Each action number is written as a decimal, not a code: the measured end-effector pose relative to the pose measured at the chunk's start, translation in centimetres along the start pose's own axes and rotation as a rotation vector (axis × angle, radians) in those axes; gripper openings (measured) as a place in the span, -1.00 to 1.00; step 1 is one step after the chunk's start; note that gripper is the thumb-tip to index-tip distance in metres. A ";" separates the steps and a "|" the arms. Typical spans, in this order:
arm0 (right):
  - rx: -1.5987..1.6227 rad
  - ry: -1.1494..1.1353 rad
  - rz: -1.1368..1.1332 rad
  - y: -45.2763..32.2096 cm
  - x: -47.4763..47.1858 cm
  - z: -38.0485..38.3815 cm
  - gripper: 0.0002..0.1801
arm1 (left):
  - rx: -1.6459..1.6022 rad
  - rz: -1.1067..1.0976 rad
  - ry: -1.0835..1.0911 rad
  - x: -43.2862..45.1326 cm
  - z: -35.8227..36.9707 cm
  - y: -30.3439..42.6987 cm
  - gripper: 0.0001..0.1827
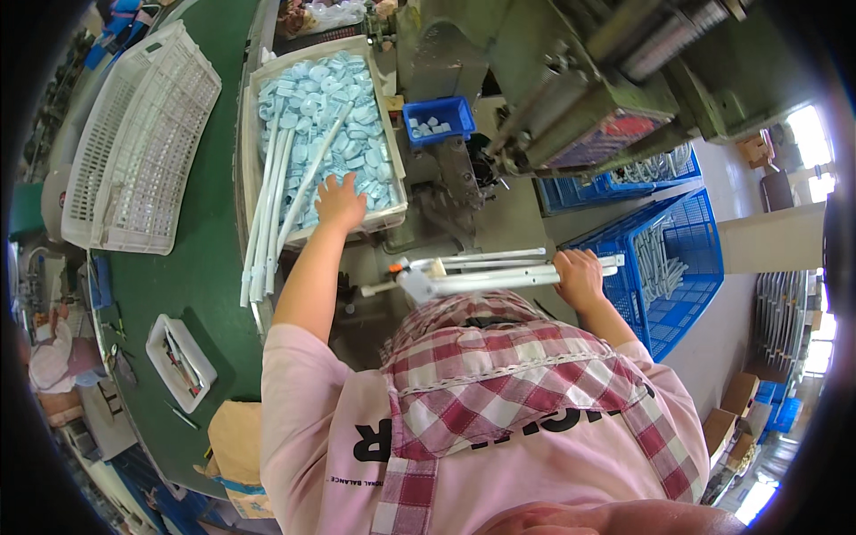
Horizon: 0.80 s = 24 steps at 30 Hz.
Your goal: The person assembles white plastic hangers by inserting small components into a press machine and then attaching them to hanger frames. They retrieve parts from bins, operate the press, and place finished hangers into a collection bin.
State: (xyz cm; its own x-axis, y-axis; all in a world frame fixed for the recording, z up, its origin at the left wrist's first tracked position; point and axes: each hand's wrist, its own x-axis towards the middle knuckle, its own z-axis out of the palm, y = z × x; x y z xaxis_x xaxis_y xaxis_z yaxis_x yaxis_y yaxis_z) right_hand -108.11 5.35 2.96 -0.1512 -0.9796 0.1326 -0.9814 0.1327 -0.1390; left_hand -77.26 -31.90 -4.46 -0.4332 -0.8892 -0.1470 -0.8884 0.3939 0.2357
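Note:
My left hand [341,206] reaches over a crate [399,180] heaped with small light-blue plastic parts [321,80]. Its fingers are spread and nothing shows in them; whether the fingertips touch the parts I cannot tell. Beside that hand, several long white tubes [273,194] lie slanted across the crate and stick out past its near edge. My right hand [580,277] grips a bundle of white metal tubes [495,277] across my lap. A white plastic joint [418,284] with an orange bit sits at the bundle's left end.
A green press machine [602,127] stands ahead right, by a small blue bin [438,120] of white pieces. At right, a blue crate [702,234] holds metal tubes. White crates [140,147] and a tool tray [180,364] rest on the green conveyor [207,267]. A person [60,354] sits far left.

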 end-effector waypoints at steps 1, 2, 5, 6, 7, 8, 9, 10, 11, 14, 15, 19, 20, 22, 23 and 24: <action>-0.028 -0.011 -0.015 -0.7 0.0 -0.1 -0.73 | 0.025 -0.099 -0.147 1.6 0.4 -1.7 -0.33; -0.061 -0.030 -0.037 -1.2 0.2 -0.2 -0.71 | 0.048 -0.198 -0.294 2.8 1.1 -3.1 -0.30; -0.053 -0.086 -0.032 -2.9 -0.1 0.3 -0.69 | 0.192 -0.104 -0.586 4.9 0.1 -2.3 -0.14; -0.071 -0.089 -0.035 -3.4 0.0 0.3 -0.69 | 0.184 -0.152 -0.551 5.0 0.5 -2.3 0.00; -0.069 -0.102 -0.032 -3.8 -0.1 0.5 -0.70 | 0.128 -0.103 -0.612 5.5 1.1 -2.7 0.01; -0.067 -0.115 -0.030 -4.1 -0.4 0.8 -0.70 | 0.072 -0.055 -0.672 6.2 2.1 -3.3 0.03; -0.064 -0.124 -0.039 -4.2 -0.3 1.0 -0.70 | 0.012 -0.015 -0.725 6.8 3.3 -4.3 0.05; -0.052 -0.141 -0.014 -4.5 -0.5 1.0 -0.72 | 0.003 0.114 -0.566 6.2 4.2 -5.0 -0.08; -0.048 -0.138 0.003 -4.5 -0.3 1.0 -0.73 | -0.021 0.099 -0.566 6.5 4.6 -5.5 -0.12; -0.014 -0.148 0.068 -4.4 -0.8 1.6 -0.75 | -0.058 0.205 -0.521 4.8 0.9 -4.8 -0.30; -0.011 -0.151 0.068 -4.2 -0.6 1.8 -0.76 | -0.123 0.155 -0.515 4.0 -0.1 -5.2 -0.32; 0.014 -0.154 0.039 -3.9 0.7 2.3 -0.78 | -0.272 0.061 -0.282 -0.1 -1.1 -7.6 -0.46; 0.023 -0.150 0.013 -3.7 1.0 2.7 -0.78 | -0.230 0.070 -0.144 -0.8 -0.3 -7.8 -0.48; 0.013 -0.150 -0.021 -2.9 1.4 3.5 -0.78 | -0.280 0.133 -0.029 -2.3 -3.5 -2.2 -0.53; 0.015 -0.152 -0.050 -2.8 1.8 3.5 -0.79 | -0.475 0.220 -0.022 -2.9 -3.4 0.3 -0.52; 0.018 -0.152 -0.077 -2.8 2.4 3.4 -0.79 | -0.736 0.143 -0.185 -3.9 -4.3 4.0 -0.49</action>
State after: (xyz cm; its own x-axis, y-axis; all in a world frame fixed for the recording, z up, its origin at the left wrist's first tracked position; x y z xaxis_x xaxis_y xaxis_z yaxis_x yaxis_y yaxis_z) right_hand -105.36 2.09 0.38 -0.0548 -0.9985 -0.0063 -0.9869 0.0551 -0.1519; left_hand -78.45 -27.85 1.19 -0.6121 -0.7624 -0.2098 -0.5201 0.1883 0.8331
